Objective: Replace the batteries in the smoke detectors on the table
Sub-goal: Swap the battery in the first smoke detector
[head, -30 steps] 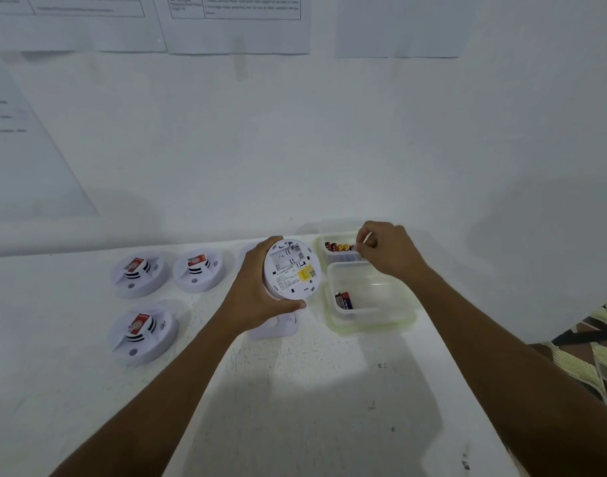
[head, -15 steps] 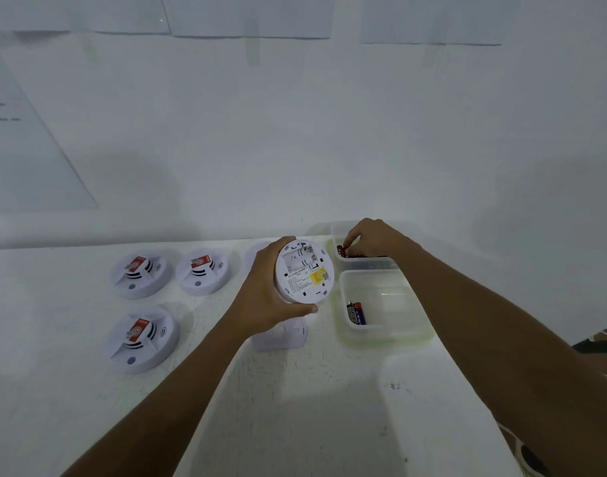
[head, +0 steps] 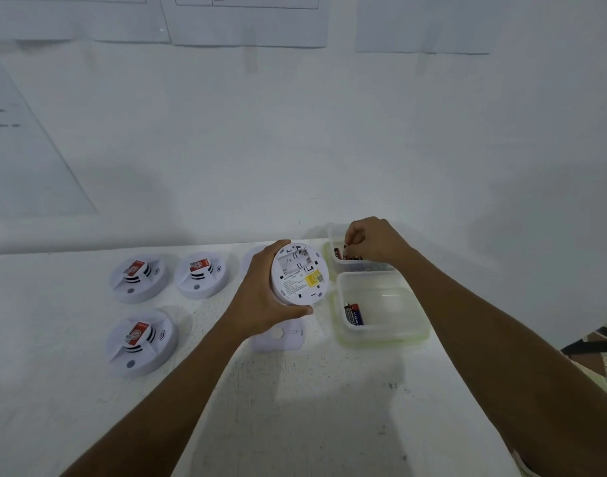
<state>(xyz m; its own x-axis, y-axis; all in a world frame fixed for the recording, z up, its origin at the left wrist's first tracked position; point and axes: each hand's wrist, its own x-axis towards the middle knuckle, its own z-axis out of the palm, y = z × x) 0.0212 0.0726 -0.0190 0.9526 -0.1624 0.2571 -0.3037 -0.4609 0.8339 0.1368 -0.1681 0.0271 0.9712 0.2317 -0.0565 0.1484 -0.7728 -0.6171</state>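
My left hand (head: 260, 297) grips a white round smoke detector (head: 300, 273) above the table, its back facing me with the battery bay open and a yellow sticker on it. My right hand (head: 371, 241) reaches into the far clear container (head: 364, 266), fingertips pinched on a battery (head: 345, 251) among several batteries there. The near clear container (head: 384, 333) holds dark batteries (head: 353, 313) at its left end. A white cover plate (head: 278, 337) lies on the table below the held detector.
Three more white smoke detectors lie face up at the left: two at the back (head: 136, 277) (head: 200, 273) and one nearer (head: 140, 342). The white table (head: 295, 407) ends at the right near the containers. A white wall with taped papers stands behind.
My right hand has gone from above the far container down into it and pinched a battery. My left hand has tilted the detector slightly, keeping its open back toward me.
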